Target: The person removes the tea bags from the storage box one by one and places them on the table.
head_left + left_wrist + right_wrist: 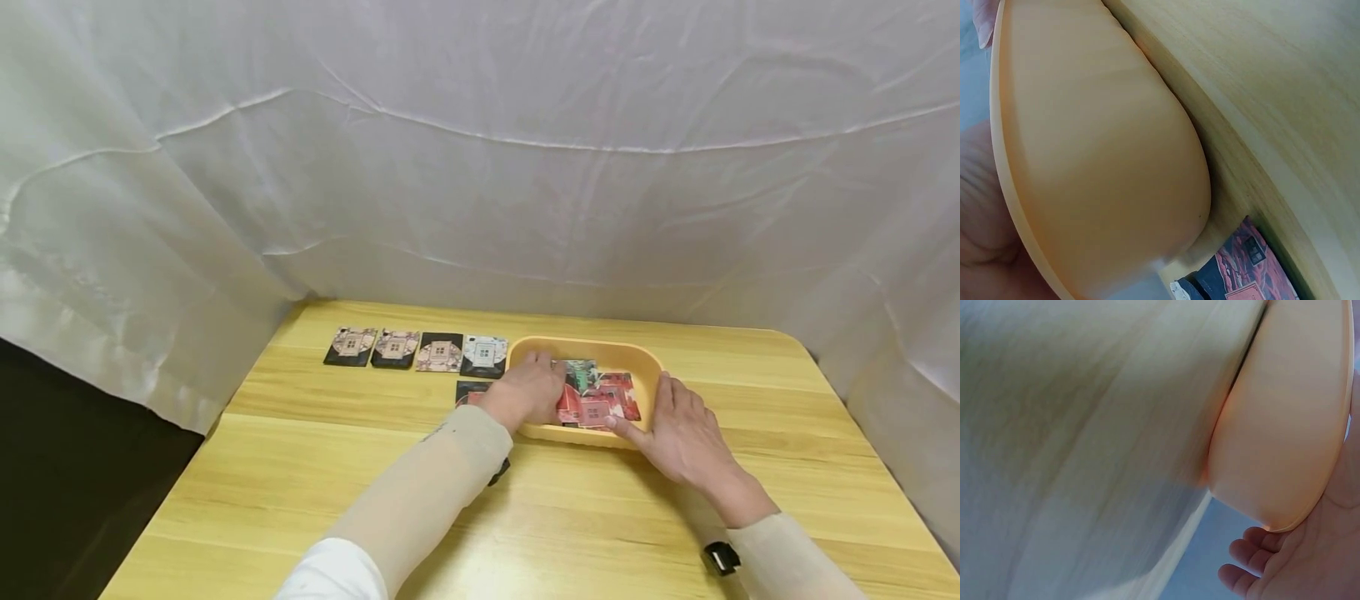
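A yellow-orange plastic basket (648,371) stands on the wooden table with several flat square packets (600,404) in it, mostly red, one green. My left hand (536,387) reaches over the near rim into its left part, next to the red packets. What its fingertips touch is hidden. At the basket's right end my right hand (686,433) holds the rim, thumb over the inner side and fingers along the outside. In the right wrist view those fingers (1250,550) curl past the basket's end. Left of the basket, a dark and red packet (472,389) lies partly behind my left forearm.
Along the back of the table (247,500), left of the basket, runs a row of square packets: two pink and black (351,346), one black and cream (439,352), one white and black (485,356). A pale curtain (480,208) hangs behind and at both sides.
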Demonstrator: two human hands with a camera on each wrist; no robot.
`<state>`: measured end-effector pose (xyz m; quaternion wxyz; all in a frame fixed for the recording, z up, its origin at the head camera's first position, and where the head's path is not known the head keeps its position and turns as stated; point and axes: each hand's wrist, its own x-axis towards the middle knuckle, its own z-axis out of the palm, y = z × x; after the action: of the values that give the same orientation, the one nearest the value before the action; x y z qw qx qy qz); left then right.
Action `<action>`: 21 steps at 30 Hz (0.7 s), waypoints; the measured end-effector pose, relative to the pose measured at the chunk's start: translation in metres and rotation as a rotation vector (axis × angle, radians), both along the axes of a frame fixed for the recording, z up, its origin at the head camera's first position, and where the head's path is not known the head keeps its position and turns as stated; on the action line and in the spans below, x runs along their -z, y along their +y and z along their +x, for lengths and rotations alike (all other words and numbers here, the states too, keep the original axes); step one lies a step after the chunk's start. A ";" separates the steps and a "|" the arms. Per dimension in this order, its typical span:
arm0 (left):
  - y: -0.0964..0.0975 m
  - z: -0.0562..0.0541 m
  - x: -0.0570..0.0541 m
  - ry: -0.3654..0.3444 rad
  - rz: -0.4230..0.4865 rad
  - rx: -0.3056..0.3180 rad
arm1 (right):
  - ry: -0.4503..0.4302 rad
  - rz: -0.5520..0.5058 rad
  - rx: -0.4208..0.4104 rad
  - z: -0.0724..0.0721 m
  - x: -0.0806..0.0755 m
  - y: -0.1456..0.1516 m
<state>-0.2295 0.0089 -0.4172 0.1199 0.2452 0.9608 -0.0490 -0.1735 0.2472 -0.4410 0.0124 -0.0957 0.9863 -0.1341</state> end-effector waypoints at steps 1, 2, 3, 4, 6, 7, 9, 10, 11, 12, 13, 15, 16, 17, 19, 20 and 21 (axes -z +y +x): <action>0.000 0.000 0.000 0.002 0.002 0.000 | -0.003 0.000 0.000 0.000 0.000 0.000; 0.000 0.000 0.000 0.005 -0.002 0.003 | -0.005 0.002 0.000 0.000 0.000 0.000; 0.001 -0.001 0.000 0.008 -0.002 0.005 | -0.006 0.004 -0.001 0.000 0.000 0.000; 0.001 -0.001 0.000 0.011 -0.005 0.007 | -0.006 0.006 -0.001 0.000 0.000 0.000; 0.001 -0.002 -0.001 0.023 -0.018 0.014 | -0.002 0.006 -0.004 0.000 0.000 -0.001; 0.001 -0.002 -0.002 0.031 -0.035 0.020 | -0.001 0.006 -0.004 0.000 0.000 -0.001; 0.001 -0.003 -0.004 0.047 -0.052 0.026 | 0.003 0.004 -0.004 0.000 0.001 -0.001; 0.000 -0.003 -0.006 0.055 -0.059 0.028 | 0.003 0.001 -0.003 0.000 0.001 -0.001; -0.001 -0.003 -0.008 0.064 -0.065 0.031 | 0.004 0.000 -0.003 0.000 0.001 -0.001; -0.001 -0.003 -0.011 0.071 -0.066 0.033 | 0.004 -0.002 -0.002 0.000 0.001 -0.001; -0.002 -0.003 -0.013 0.071 -0.054 0.028 | 0.004 -0.003 -0.002 0.000 0.001 -0.001; -0.005 -0.002 -0.020 0.071 -0.016 0.018 | 0.005 -0.004 -0.003 0.000 0.001 -0.001; -0.007 -0.002 -0.023 0.068 0.003 0.011 | 0.004 -0.003 -0.004 0.000 0.001 0.000; -0.010 -0.002 -0.027 0.066 0.025 0.005 | 0.003 -0.002 -0.006 0.000 0.000 0.000; -0.016 -0.001 -0.034 0.058 0.079 -0.015 | -0.005 -0.001 -0.009 0.000 0.000 0.001; -0.019 0.000 -0.038 0.057 0.098 -0.021 | -0.012 -0.001 -0.011 0.000 0.000 0.001; -0.024 0.001 -0.042 0.054 0.120 -0.029 | -0.020 -0.002 -0.017 0.000 -0.001 0.002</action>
<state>-0.2284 -0.0149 -0.3757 0.0799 0.2364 0.9683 0.0039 -0.1735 0.2488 -0.4399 0.0233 -0.1026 0.9851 -0.1360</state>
